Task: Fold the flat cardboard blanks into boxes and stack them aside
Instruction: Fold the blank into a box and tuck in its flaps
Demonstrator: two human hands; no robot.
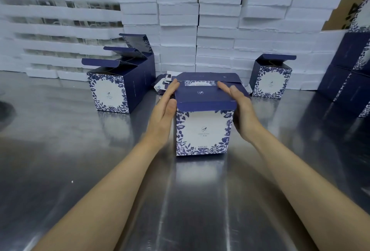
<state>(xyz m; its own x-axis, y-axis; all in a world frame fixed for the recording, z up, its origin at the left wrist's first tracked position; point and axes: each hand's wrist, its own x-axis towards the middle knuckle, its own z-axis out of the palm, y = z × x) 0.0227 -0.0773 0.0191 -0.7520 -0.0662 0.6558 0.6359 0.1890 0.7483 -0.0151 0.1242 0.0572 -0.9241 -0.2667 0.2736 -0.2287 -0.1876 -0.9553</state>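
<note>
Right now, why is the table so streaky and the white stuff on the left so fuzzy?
Head view: the metal table reflects light in pale streaks and mirrors the box; the white foam stacks at left are blurred, the middle stacks sharper.

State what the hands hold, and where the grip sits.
The blue floral box, pressed between flat left hand and right hand at its upper sides.

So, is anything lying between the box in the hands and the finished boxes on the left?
Nothing visible does. Only the table top separates the box from the boxes on the left.
</note>
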